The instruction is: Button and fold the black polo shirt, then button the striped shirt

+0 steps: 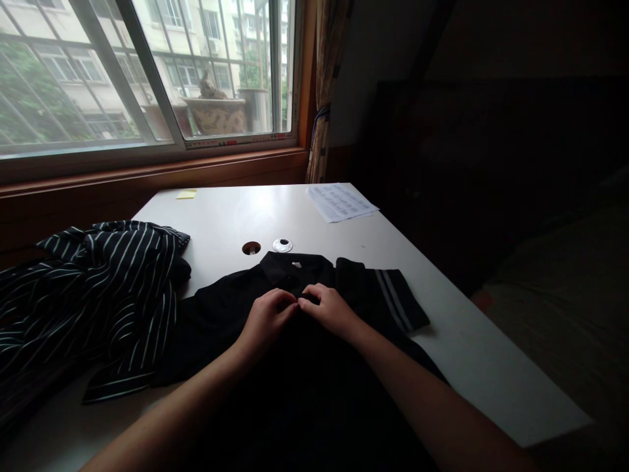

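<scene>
A black collared shirt (221,301) lies spread on the white table, its collar toward the window and a small pale label inside the neck. Two grey stripes run across its right-hand sleeve. My left hand (272,314) is closed in a pinch at the front placket, just below the collar. Right beside it, my right hand (327,309) pinches the same spot, fingertips almost meeting the left ones. Whatever small part of the front sits between the fingertips, such as a button, is too dark to make out.
Striped black-and-white clothing (122,282) is heaped on the left. On the white table (236,210) are a round cable hole (251,248), a silvery round cap (282,245), printed sheets (341,202) and a yellow sticky note (187,194). A window stands behind; the right side is dark.
</scene>
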Demonstrator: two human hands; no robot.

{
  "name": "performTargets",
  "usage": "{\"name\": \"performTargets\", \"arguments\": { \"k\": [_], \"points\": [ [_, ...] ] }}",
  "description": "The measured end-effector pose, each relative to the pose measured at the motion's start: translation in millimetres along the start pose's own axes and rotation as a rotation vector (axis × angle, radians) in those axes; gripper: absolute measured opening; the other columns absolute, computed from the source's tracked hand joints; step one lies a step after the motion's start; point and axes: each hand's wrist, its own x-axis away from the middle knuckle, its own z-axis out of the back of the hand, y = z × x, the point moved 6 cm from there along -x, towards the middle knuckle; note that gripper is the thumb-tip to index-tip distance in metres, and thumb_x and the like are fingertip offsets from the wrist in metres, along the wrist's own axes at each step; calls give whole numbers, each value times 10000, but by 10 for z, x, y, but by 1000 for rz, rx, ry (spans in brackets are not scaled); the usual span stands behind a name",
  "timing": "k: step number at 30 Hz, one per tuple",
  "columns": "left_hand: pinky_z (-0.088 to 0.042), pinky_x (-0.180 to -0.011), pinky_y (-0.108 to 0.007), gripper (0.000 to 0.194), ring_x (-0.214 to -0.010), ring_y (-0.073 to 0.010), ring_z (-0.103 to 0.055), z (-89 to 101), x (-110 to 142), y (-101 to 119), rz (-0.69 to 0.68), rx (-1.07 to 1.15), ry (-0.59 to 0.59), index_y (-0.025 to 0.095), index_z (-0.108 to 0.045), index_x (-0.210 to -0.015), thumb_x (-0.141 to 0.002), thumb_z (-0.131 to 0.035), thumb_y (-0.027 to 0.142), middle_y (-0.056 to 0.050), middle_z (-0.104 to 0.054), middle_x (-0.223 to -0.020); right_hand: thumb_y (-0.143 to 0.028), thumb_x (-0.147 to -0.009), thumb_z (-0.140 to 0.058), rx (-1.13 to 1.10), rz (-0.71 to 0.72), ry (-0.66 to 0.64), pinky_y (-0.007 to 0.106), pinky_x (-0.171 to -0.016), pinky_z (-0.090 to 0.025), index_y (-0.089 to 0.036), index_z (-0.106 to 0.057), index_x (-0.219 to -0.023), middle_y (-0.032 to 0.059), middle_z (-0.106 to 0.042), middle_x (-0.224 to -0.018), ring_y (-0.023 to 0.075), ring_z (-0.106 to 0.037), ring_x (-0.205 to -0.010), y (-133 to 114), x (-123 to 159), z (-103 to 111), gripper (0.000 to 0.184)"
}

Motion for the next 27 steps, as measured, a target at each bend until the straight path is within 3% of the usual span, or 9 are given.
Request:
{"name": "performTargets", "arguments": {
  "k": [6,13,19,27],
  "points": [
    [-486,-723,-271,111,-790,-183,-646,-6,3,39,-50,-15,13,203,-701,-827,-855,-638,289,-38,-690,-842,-295,-853,-615,39,80,31,323,-838,-432,-197,-665,-846,47,-620,-873,211,-576,-925,-38,5,1,110],
    [-493,-727,-269,92,-791,-180,-644,-6,1,47,-45,-10,9,199,-693,-837,-846,-646,278,-40,-684,-846,-297,-934,-507,40,87,-7,339,-886,-415,-198,-636,-849,50,-619,-886,213,-549,-964,-61,1,-15,183],
    [-518,-739,-276,157,-803,-200,-685,-29,-10,-52,107,133,-42,183,-718,-902,-827,-666,311,-57,-733,-878,-262,-930,-508,29,95,-61,328,-890,-415,-193,-630,-878,45,-600,-890,209,-552,-978,-81,-13,1,150],
    [-506,-714,-269,220,-798,-211,-693,-17,-38,-88,229,211,-139,163,-733,-917,-809,-666,342,-58,-744,-847,-351,-957,-506,20,94,-189,353,-956,-423,-195,-636,-1020,62,-584,-995,211,-563,-1018,28,4,12,213]
  ]
}}
